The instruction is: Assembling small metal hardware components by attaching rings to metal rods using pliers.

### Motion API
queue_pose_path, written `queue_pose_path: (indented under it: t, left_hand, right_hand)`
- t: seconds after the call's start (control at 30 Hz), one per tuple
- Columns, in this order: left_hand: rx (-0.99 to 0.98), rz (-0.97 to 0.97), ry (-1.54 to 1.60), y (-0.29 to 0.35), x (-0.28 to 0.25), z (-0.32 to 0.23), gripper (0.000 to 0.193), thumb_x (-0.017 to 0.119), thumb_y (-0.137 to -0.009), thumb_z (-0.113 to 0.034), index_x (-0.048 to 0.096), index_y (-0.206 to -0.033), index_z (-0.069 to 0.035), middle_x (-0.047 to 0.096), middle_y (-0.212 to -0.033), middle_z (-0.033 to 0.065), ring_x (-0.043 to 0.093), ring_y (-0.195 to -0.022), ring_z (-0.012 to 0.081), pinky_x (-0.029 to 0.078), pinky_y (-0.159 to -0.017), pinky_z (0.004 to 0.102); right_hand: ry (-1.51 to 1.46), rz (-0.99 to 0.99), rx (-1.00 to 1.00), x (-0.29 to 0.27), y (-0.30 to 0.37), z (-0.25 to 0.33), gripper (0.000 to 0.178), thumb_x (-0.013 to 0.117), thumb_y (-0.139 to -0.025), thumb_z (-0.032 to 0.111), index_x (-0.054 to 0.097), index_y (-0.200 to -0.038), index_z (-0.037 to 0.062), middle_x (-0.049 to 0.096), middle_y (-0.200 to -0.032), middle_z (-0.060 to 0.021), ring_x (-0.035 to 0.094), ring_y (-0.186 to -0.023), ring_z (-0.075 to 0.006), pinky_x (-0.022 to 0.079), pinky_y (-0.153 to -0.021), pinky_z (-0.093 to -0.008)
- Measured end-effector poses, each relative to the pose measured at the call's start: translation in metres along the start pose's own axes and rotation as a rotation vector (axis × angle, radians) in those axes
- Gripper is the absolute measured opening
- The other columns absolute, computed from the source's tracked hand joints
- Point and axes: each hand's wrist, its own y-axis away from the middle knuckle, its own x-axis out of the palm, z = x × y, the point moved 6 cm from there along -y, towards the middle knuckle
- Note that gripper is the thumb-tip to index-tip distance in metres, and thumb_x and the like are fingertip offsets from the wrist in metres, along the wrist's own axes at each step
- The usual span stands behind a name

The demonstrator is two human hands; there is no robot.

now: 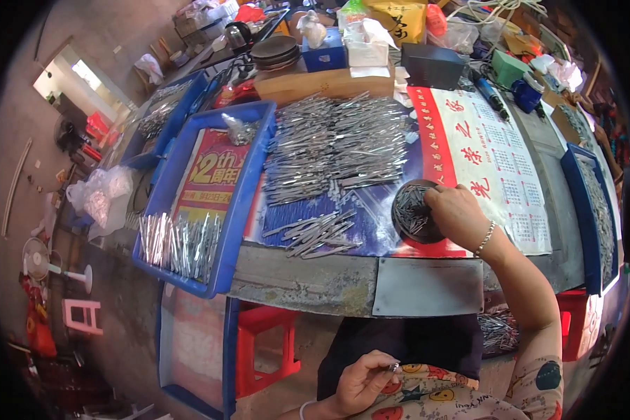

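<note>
A: Report the status of the hands, left first.

B: The left hand (362,381) is low in the view, over the lap, clear of the counter (315,280). Its fingers are curled together, pinching a small metal piece (394,366) at the fingertips. The right hand (458,213) is up on the counter with its fingers bent down into a round dark dish (411,210). Whether it grips any of the small metal pins in that dish cannot be determined; the fingertips are hidden among them. A bracelet (484,240) sits on the right wrist.

A: Position of the dish?

B: On the printed sheet (497,161) covering the counter, near the front edge, right of centre, directly under the right hand.

A: List the surroundings, left to right.

B: At far left, a blue tray (248,182) overhangs the counter's front edge; a row of bright metal rods (182,245) lies at its near end on a red printed liner. Just right of the tray, a small loose group of flat metal strips (315,234) lies near the counter's front. Behind it, a large heap of the same strips (336,143) covers the middle of the counter. Right of the dish, the printed sheet shows calendar grids. At far right, a second blue tray (588,210) holds more metal parts. Below the counter, a red plastic stool (266,350) stands at left.
</note>
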Motion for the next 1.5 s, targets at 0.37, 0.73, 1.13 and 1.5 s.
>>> queue_pose_path:
  t: [0.37, 0.73, 1.13, 1.5]
  left_hand:
    - [-0.003, 0.04, -0.065, -0.012, 0.011, -0.008, 0.017, 0.051, -0.096, -0.008, 0.051, -0.111, 0.002, 0.057, -0.097, 0.0082, 0.054, -0.071, 0.0076, 0.046, -0.064, 0.0197]
    - [-0.14, 0.042, -0.247, -0.023, 0.011, -0.01, 0.014, 0.051, -0.095, -0.004, 0.052, -0.106, 0.004, 0.056, -0.094, 0.0109, 0.057, -0.076, 0.0114, 0.048, -0.069, 0.0226]
    - [-0.162, 0.112, -0.388, -0.044, 0.022, -0.002, 0.014, 0.053, -0.092, 0.003, 0.054, -0.105, 0.005, 0.057, -0.094, 0.0083, 0.054, -0.076, 0.0095, 0.046, -0.066, 0.0216]
    - [-0.157, 0.015, -0.361, -0.04, 0.021, 0.0, 0.013, 0.057, -0.089, 0.001, 0.059, -0.102, 0.004, 0.06, -0.088, 0.0073, 0.055, -0.068, 0.0099, 0.045, -0.06, 0.0218]
  right_hand:
    - [-0.702, -0.3, 0.099, -0.013, 0.008, -0.028, 0.017, 0.065, -0.082, 0.006, 0.05, -0.08, -0.0016, 0.055, -0.065, -0.0079, 0.055, -0.058, -0.0157, 0.045, -0.053, -0.0307]
    - [-1.254, -0.003, 0.098, -0.018, 0.056, 0.011, 0.011, 0.063, -0.086, 0.004, 0.057, -0.093, -0.0019, 0.056, -0.077, 0.0019, 0.05, -0.073, -0.0031, 0.043, -0.063, -0.0208]
    - [-1.622, 0.294, -0.089, -0.006, 0.138, 0.061, 0.011, 0.059, -0.085, -0.003, 0.063, -0.095, -0.0012, 0.061, -0.084, -0.0049, 0.058, -0.081, -0.0114, 0.046, -0.071, -0.0249]
    - [-1.779, 0.352, 0.039, 0.002, 0.14, 0.065, 0.013, 0.056, -0.083, -0.006, 0.054, -0.095, -0.0007, 0.057, -0.086, -0.001, 0.053, -0.081, -0.0058, 0.045, -0.07, -0.0215]
